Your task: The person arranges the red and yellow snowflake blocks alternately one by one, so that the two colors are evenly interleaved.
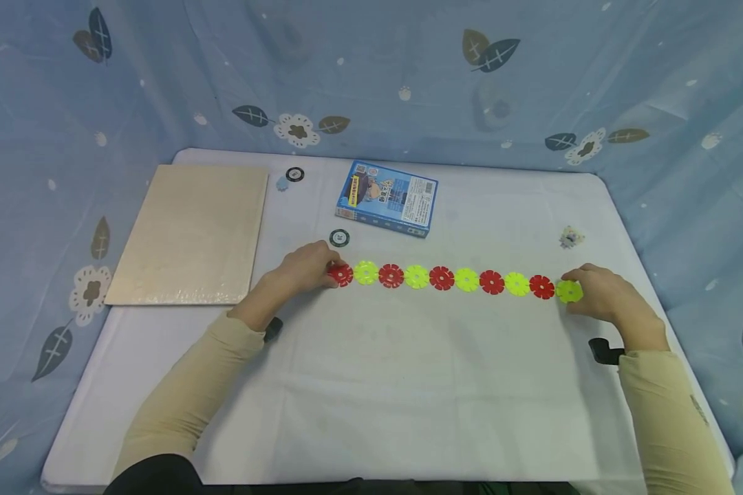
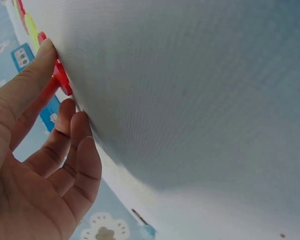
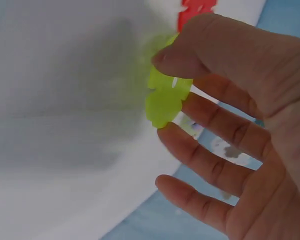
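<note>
Notched, flower-shaped plastic discs, red and yellow-green by turns, run edge to edge in a long, nearly straight row (image 1: pixel 442 278) across the middle of the table. At its left end, my left hand (image 1: pixel 306 267) pinches a red disc (image 1: pixel 343 275) between thumb and forefinger; the left wrist view shows that red disc (image 2: pixel 62 79) partly behind the thumb. My right hand (image 1: pixel 603 294) pinches the yellow-green disc (image 1: pixel 570 291) at the right end. In the right wrist view the thumb lies over this yellow-green disc (image 3: pixel 166 102), the other fingers spread beneath it.
Behind the row lies a blue printed box (image 1: pixel 386 198). A beige board (image 1: pixel 188 234) covers the table's left side. Two dark round chips, one near (image 1: pixel 339 238) and one farther (image 1: pixel 294 174), lie left of the box. A small pale cluster (image 1: pixel 571 237) sits back right. Blue patterned cloth surrounds the white table.
</note>
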Available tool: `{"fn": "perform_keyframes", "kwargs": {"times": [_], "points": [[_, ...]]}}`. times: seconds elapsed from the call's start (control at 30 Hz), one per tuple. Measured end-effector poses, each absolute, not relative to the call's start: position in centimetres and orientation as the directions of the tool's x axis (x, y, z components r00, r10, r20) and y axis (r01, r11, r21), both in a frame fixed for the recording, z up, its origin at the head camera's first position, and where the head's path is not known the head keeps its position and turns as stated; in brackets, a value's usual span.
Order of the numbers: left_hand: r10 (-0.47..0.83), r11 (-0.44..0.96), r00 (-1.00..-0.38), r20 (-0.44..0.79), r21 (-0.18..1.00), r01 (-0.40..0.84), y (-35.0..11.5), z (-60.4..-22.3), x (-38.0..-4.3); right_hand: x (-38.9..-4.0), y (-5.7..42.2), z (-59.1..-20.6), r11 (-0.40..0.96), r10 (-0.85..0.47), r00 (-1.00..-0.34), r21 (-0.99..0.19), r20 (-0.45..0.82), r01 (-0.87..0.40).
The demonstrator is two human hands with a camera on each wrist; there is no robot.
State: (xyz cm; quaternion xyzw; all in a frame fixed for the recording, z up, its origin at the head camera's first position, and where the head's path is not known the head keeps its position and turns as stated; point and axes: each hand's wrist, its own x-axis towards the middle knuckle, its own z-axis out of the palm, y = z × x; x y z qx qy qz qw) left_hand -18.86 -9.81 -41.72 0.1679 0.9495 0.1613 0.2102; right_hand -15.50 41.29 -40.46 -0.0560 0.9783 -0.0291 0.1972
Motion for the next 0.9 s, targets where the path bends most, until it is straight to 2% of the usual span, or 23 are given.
{"fn": "perform_keyframes", "kwargs": {"times": [0.57, 0.9], "points": [[0.390, 0.885, -0.857, -0.337, 0.393, 0.249, -10.0, -41.7, -18.8, -16.2, 42.2, -41.6, 0.988, -0.146, -0.918, -0.096, -0.369, -0.119], [0.416, 0.875, -0.840, -0.348, 0.406, 0.265, -10.1, -41.9, -18.5, -15.0, 41.8, -42.0, 0.987, -0.149, -0.924, -0.107, -0.351, -0.119]]}}
